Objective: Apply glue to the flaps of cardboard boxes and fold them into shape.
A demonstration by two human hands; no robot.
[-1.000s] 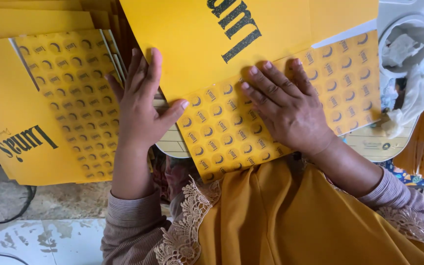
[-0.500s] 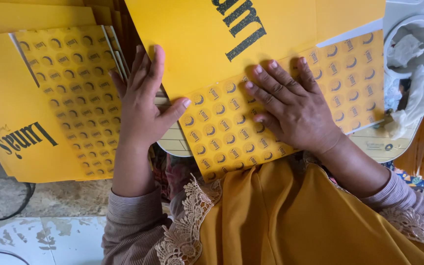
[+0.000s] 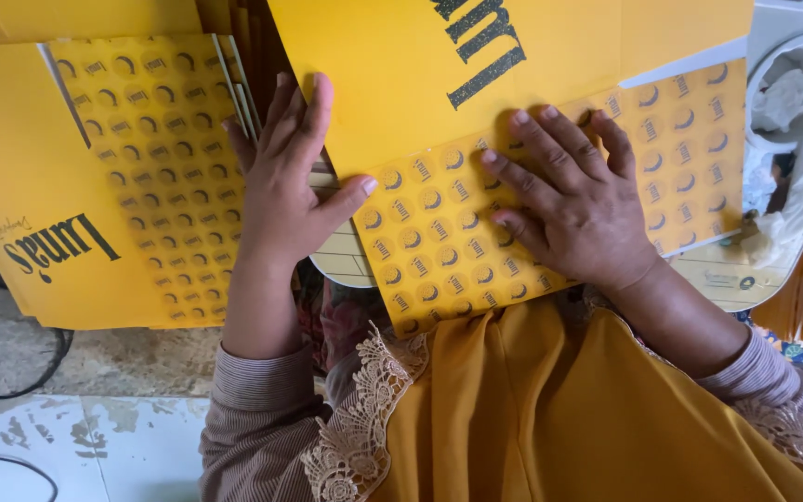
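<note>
Pressing flat with both palms, the person is smoothing a yellow card sheet (image 3: pixel 513 139), judged to be the creasing or flattening step on its patterned flap (image 3: pixel 439 251). The right hand (image 3: pixel 573 209) is lying spread on that flap, near the sheet's lower edge, all 5 fingers (image 3: pixel 532 181) extended and fanned apart, gripping nothing, only bearing down on the card. The left hand (image 3: pixel 285 191) is resting at the sheet's left edge, its fingers straight and close together, its thumb (image 3: pixel 346 200) stretched wide to the right so the tip is touching the flap's corner; it too is holding nothing closed, just pinning.

As a judgement, the next move is calling for both palms to keep even pressure while sliding along the fold line, so the flap is not springing up or skewing.

To the left, a stack of matching yellow sheets (image 3: pixel 58 214) is lying, with a patterned flap facing up. A round pale tray (image 3: pixel 727 279) is showing under the sheet's lower right corner, and crumpled white cloth (image 3: pixel 792 102) is sitting at the far right edge.
</note>
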